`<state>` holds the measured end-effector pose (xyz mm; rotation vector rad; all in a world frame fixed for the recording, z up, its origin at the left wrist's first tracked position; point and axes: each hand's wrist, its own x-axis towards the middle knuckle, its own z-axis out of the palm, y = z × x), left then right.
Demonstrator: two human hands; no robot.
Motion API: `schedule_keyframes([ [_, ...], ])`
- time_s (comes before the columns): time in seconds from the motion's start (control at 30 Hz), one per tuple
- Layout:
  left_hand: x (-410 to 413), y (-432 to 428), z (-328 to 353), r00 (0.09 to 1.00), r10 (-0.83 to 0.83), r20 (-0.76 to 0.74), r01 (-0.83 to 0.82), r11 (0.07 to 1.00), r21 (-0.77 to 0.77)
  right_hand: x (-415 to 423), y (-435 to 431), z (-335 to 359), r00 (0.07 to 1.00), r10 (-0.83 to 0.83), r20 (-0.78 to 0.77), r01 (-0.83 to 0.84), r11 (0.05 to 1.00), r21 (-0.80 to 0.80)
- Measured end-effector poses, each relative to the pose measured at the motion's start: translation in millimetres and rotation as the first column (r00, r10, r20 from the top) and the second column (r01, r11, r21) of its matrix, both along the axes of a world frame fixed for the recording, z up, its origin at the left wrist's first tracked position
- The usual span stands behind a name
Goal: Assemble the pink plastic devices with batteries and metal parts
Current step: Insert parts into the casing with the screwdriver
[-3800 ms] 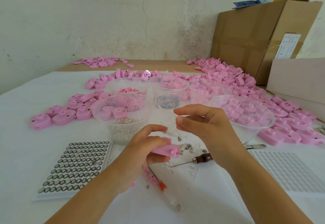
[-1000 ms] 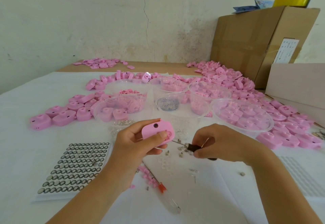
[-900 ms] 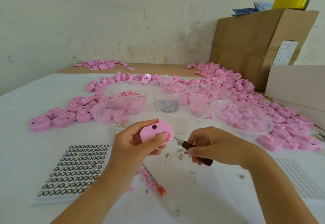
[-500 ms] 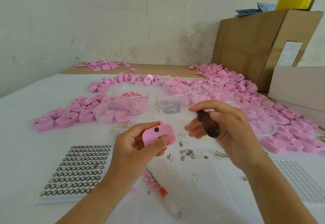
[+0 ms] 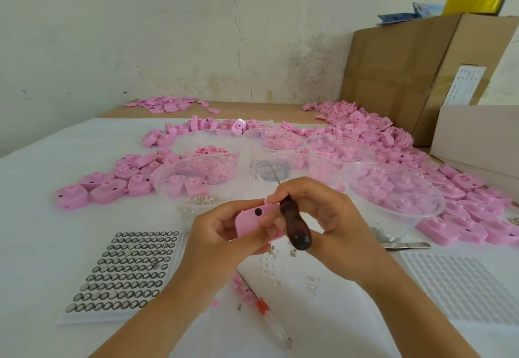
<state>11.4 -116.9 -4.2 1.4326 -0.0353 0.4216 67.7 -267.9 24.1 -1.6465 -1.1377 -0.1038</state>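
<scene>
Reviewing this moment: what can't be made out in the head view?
- Inner side of the pink device: faces away, wrapped by the left hand and right hand.
- Tip of the dark-handled tool: thin shaft blurs against the clear bowls.
- Label on the cardboard box: print too small.

Soft even daylight; faint shadows; edges bowed

Left hand [image 5: 224, 241] & right hand [image 5: 330, 225] bare, forearms w/o sleeves.
</scene>
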Motion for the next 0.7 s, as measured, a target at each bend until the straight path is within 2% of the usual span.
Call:
schedule_keyframes([
  [0.1,-0.4,2.1,1.1,1.0,-0.005,-0.008,0.005,1.0,0.008,0.4,0.8,-1.1,0.999,0.013,-0.052,-0.011,0.999,0.032],
  [0.33,-0.5,1.6,1.1,1.0,-0.006,-0.007,0.006,1.0,-0.008,0.8,3.2,-3.3,1.0,0.0,-0.022,0.001,1.0,0.027],
  [0.43,0.0,1.7,1.6,1.0,0.007,-0.008,-0.007,0.999,-0.039,-1.5,7.6,-6.8,0.997,-0.073,0.026,0.068,0.987,0.143],
  [0.57,1.3,2.7,0.8,0.999,0.041,-0.012,-0.042,0.995,-0.093,-4.9,8.9,-7.5,0.946,-0.303,0.116,0.242,0.897,0.371],
  [0.63,1.5,3.3,0.8,0.998,0.057,-0.015,-0.059,0.991,-0.117,-9.0,11.1,-6.6,0.949,-0.315,0.023,0.28,0.874,0.396],
  [0.7,2.0,4.4,0.6,0.997,0.075,-0.023,-0.077,0.987,-0.141,-11.9,13.7,-8.0,0.973,-0.212,-0.094,0.232,0.906,0.353],
])
